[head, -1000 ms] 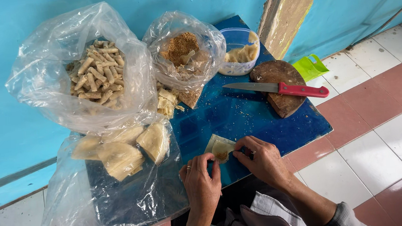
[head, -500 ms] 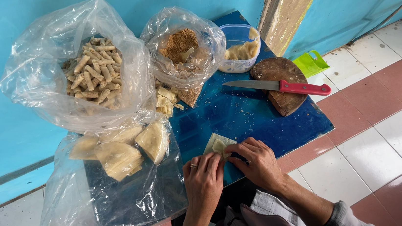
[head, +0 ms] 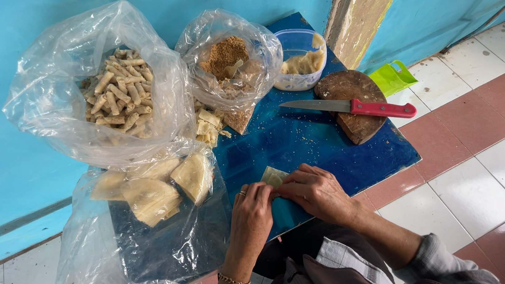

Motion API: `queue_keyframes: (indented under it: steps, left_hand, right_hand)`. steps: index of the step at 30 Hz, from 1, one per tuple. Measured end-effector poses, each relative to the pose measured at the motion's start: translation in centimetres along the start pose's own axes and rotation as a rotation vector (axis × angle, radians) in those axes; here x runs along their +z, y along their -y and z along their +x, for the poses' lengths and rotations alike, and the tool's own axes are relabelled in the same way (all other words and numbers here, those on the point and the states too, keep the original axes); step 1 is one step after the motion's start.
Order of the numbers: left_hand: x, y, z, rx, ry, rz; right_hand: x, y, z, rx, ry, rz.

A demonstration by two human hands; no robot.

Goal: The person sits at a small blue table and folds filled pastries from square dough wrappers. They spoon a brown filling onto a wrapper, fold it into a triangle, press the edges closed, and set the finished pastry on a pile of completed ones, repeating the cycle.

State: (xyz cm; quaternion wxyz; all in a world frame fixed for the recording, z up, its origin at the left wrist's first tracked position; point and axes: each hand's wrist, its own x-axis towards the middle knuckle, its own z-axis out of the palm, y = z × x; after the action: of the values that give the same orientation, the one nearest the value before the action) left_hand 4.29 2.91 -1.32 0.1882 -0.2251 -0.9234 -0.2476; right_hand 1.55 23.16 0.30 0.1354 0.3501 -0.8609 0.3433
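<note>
Head view: both hands work one pale pastry wrapper (head: 273,175) on the blue table (head: 302,140) — the left hand (head: 252,213) and the right hand (head: 316,192) are each curled over it, fingertips pinching its near edge, so only a corner shows between them. By the look of it the step in hand is folding or rolling the sheet shut (any filling is hidden under the fingers). The next move would call for an even, light roll away from the body, tucking the sides so the thin sheet does not tear.

Beyond them, a clear bag of finished rolls (head: 115,93), a bag of brown crumbs (head: 225,55), stacked wrappers (head: 152,192) under plastic, a plastic tub (head: 301,60), and a red-handled knife (head: 354,107) on a wooden board (head: 355,123).
</note>
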Motion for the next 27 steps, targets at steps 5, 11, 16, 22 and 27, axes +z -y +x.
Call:
queue_keyframes:
  steps: [5, 11, 16, 22, 27]
  left_hand:
    - [-0.8, -0.3, 0.8, -0.138, 0.106, -0.141]
    - [-1.5, -0.2, 2.1, -0.22, 0.127, -0.182]
    - [-1.6, -0.2, 3.0, -0.182, 0.132, -0.12]
    - [-1.7, 0.0, 3.7, -0.404, 0.191, -0.215]
    - [-1.2, -0.1, 3.4, -0.414, 0.108, -0.16]
  right_hand:
    - [0.0, -1.3, 2.0, 0.108, 0.145, 0.103]
    - [0.1, -2.1, 3.2, 0.352, 0.289, 0.301]
    - [0.7, -1.9, 2.9, 0.322, 0.144, 0.21]
    - [0.7, -0.3, 1.6, -0.027, -0.035, -0.099]
    - [0.5, -0.2, 1.9, -0.051, -0.024, -0.084]
